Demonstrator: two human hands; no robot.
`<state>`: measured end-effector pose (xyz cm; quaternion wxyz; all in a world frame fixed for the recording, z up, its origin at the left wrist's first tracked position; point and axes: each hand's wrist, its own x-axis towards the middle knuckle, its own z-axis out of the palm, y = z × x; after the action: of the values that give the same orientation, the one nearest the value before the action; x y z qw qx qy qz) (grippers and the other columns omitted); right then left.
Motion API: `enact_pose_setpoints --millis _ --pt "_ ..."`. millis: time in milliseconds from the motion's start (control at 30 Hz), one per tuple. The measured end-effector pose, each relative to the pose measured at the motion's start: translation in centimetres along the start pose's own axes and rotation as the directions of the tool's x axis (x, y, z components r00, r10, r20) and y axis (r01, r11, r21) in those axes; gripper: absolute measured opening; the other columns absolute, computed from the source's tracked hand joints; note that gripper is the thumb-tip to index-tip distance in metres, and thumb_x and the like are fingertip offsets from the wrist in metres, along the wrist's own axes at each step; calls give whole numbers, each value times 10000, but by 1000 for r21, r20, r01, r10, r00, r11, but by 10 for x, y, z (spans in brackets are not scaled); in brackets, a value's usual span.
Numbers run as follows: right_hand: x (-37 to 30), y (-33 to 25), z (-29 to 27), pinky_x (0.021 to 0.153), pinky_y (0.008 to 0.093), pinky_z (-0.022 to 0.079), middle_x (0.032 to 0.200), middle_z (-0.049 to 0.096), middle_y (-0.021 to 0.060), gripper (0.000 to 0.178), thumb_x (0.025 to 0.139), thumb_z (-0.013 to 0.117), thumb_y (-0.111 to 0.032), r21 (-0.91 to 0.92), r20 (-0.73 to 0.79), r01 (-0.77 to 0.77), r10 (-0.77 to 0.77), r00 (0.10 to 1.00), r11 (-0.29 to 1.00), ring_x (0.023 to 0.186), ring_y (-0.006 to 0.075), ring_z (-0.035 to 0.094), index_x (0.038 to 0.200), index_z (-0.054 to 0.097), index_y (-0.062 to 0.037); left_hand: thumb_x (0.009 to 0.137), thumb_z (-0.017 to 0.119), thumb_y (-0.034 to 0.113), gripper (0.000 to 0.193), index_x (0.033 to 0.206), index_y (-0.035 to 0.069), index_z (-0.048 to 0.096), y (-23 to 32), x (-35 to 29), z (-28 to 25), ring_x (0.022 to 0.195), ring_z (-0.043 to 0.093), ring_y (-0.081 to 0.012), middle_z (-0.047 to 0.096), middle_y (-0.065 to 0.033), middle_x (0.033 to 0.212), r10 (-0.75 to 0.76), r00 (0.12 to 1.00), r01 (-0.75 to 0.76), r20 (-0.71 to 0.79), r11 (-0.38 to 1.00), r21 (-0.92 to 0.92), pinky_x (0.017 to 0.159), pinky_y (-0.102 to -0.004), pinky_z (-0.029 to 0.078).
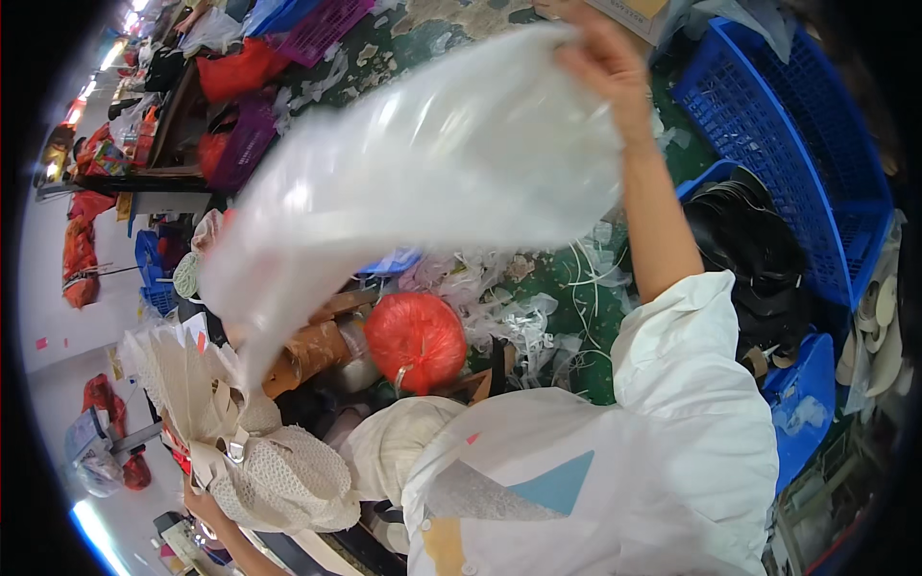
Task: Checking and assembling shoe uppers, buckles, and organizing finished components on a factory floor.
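Observation:
My right hand (605,67) is raised at the upper right, its fingers closed on the edge of a large translucent plastic bag (461,144). The bag billows out leftward and is smeared by motion. Its lower left end hangs close to a bundle of cream mesh pieces (288,470) with straps and a metal buckle; I cannot tell whether they touch. At the lower left, my left hand (204,507) is at the underside of this bundle, gripping it, with most of the fingers hidden behind the material.
A knotted red plastic bag (413,336) sits below the plastic bag. Blue crates (768,106) stand on the right, beside a stack of black pieces (754,254). Plastic scraps and white strings litter the green floor (586,326). A purple crate (327,29) lies at the top.

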<state>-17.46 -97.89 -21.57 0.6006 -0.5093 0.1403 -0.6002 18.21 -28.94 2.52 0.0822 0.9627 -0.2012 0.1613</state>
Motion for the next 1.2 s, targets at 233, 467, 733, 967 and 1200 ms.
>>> enact_pose_setpoints --millis 233,467,733,967,1200 --pt "-7 44 -177 605 259 484 822 628 40 201 844 627 -165 46 -763 65 -7 646 997 661 132 587 935 648 13 729 518 -66 302 1008 -64 633 69 -3 9 757 606 -202 666 -135 887 -48 998 55 49 984 -167 727 -302 468" --pt "-66 62 -181 621 278 446 726 566 -2 276 846 588 -307 -677 -611 -650 229 758 346 682 150 572 844 634 -35 691 474 -108 377 1040 -89 613 53 -1 9 811 621 -208 664 -155 922 -45 996 54 71 990 -134 792 -298 471" --pt "4 85 -61 574 233 322 664 444 -60 226 886 575 -238 -471 -35 -244 259 965 847 652 58 395 788 585 -34 718 536 -67 284 985 -75 629 84 -12 12 760 606 -161 668 -105 890 -35 998 47 59 976 -213 716 -277 470" --pt "82 14 -126 705 230 399 845 601 -15 199 884 594 -245 -242 -443 -2 -109 890 970 771 85 506 923 653 -59 741 613 1 240 973 -54 643 73 -21 9 730 618 -188 674 -126 860 -31 1000 31 1 996 -81 694 -296 478" --pt "43 -49 -288 806 416 463 927 638 186 275 782 582 -149 -422 -876 -445 -482 -23 790 869 338 597 995 621 20 765 624 6 248 1005 -53 635 75 -21 12 747 608 -175 671 -111 862 -28 999 32 42 996 -80 714 -290 473"
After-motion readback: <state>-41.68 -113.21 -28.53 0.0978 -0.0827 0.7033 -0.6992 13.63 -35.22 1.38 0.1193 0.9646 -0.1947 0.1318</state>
